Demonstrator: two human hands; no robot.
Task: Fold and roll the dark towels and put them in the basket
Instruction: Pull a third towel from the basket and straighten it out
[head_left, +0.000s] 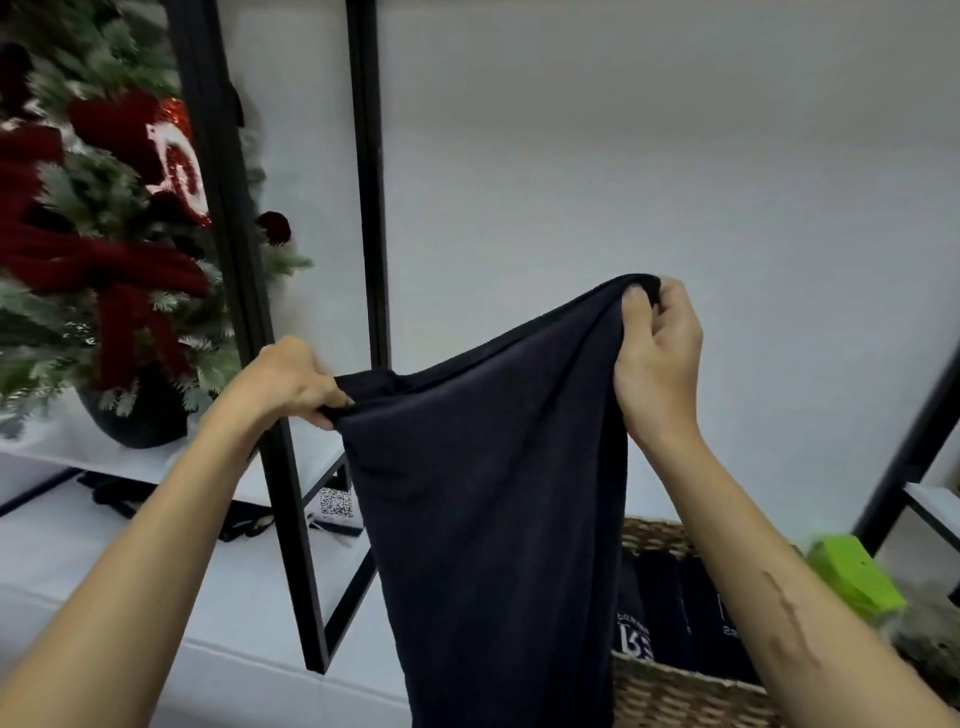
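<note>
A dark navy towel (493, 493) hangs unfolded in the air in front of me, its lower end out of view. My left hand (291, 379) pinches its upper left corner. My right hand (657, 353) grips the upper right corner, held higher than the left. A woven basket (675, 691) stands at the lower right, partly hidden behind the towel and my right forearm. Inside it stand several rolled dark towels (670, 613) with white lettering.
A black metal shelf frame (291, 467) rises left of the towel. A decorated Christmas tree (104, 234) in a dark pot stands on a white shelf at the left. A bright green object (857, 577) lies right of the basket. Small dark items and a QR label (336, 503) lie on the white surface.
</note>
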